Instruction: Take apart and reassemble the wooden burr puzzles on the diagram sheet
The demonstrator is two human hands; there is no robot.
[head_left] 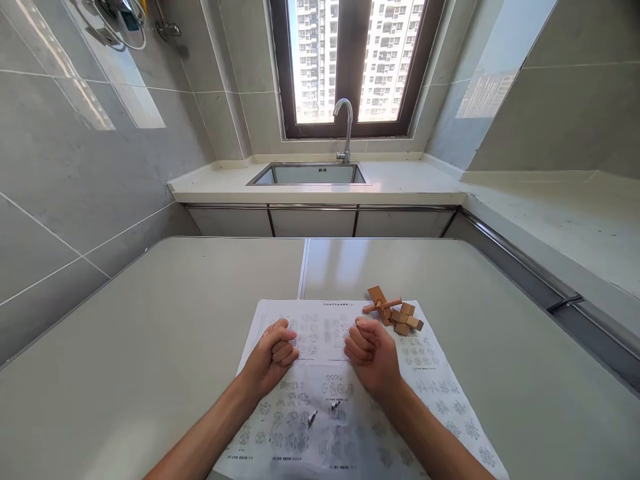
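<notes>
A large printed sheet (325, 373) with rows of small diagrams lies on the table. My left hand (277, 351) rests over its upper left part, curled into a fist with nothing visible in it. My right hand (371, 351), also fisted and seemingly holding nothing, is over the upper right part. Just beyond it sit two wooden pieces side by side: a crossed one with rods (383, 305) and a knot of short blocks (406, 319). Two small dark, shiny bits, one (313, 419) left of the other (335, 405), lie on the sheet between my forearms.
The pale table (200, 287) has a seam down its middle. Past its far edge is a counter (400, 177) with a sink (310, 175) and a faucet (347, 130) under a window. Tiled walls rise on both sides, and a ledge runs along the right.
</notes>
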